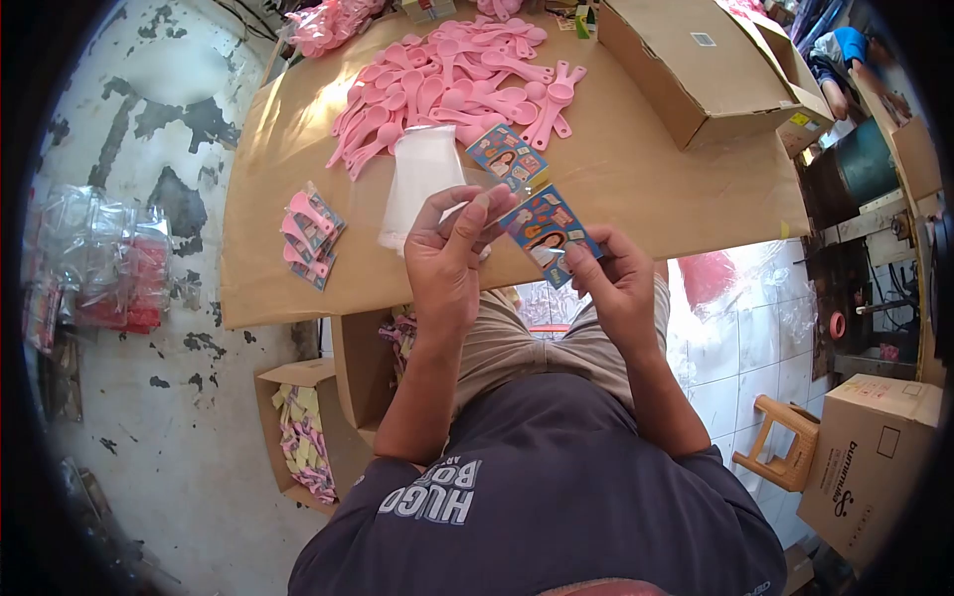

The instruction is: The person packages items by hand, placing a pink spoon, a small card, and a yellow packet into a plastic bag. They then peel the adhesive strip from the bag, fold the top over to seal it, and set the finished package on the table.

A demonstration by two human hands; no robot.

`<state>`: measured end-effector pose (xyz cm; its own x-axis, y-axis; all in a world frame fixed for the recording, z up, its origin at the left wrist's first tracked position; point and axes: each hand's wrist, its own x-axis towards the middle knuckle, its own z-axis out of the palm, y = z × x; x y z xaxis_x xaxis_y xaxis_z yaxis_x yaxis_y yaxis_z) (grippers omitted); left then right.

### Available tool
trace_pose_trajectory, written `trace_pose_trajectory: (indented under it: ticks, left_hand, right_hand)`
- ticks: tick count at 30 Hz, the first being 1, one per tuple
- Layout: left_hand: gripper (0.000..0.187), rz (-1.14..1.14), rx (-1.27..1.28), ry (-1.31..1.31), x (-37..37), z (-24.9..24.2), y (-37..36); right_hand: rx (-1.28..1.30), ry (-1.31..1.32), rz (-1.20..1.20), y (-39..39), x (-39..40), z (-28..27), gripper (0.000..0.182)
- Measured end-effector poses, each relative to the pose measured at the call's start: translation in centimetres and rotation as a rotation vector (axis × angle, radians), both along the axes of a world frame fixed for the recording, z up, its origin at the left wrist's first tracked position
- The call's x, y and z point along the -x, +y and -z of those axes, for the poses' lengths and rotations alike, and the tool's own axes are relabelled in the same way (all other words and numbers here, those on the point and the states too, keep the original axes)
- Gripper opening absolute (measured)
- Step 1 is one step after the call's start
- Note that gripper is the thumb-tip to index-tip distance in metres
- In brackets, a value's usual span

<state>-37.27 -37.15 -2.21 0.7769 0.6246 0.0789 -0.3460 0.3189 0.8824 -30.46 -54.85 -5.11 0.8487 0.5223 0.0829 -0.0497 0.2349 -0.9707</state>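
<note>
My right hand (621, 283) pinches a blue printed card (549, 236) between thumb and fingers, in front of my body at the table edge. Close to the card's upper left corner, my left hand (452, 248) is closed, thumb against fingers, on what looks like a thin clear plastic bag. Another blue printed card (505, 157) lies just beyond, partly overlapped. Under and behind my left hand is a stack of white, translucent plastic bags (425, 164). A heap of pink measuring spoons (447, 79) spreads over the table behind.
Packed spoons with cards (310, 238) lie at the table's left. A large cardboard box (696, 70) stands at the back right. An open carton (298, 427) with packed goods sits below left. A stool (778, 444) and another carton (874, 467) stand right.
</note>
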Motion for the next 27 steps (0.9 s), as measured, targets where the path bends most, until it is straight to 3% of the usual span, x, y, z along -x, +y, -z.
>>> trace_pose_trajectory:
  ticks: [5,11,16,27]
  left_hand:
    - [0.024,0.141,0.091,-0.029,-0.6,0.2,0.0]
    - [0.024,0.220,0.073,0.031,-1.2,0.4,0.4]
    - [0.024,0.225,0.018,0.056,-2.0,1.1,-0.7]
    - [0.024,0.220,-0.030,0.052,-1.4,0.5,-1.5]
  right_hand:
    - [-0.039,0.062,-0.003,1.0,-0.5,-0.7,0.020]
    - [0.142,-0.090,-0.168,0.6,-2.3,-1.0,0.019]
    - [0.083,0.055,-0.220,0.6,-3.3,-2.1,0.021]
    - [0.030,0.078,-0.078,2.7,-2.1,-1.9,0.015]
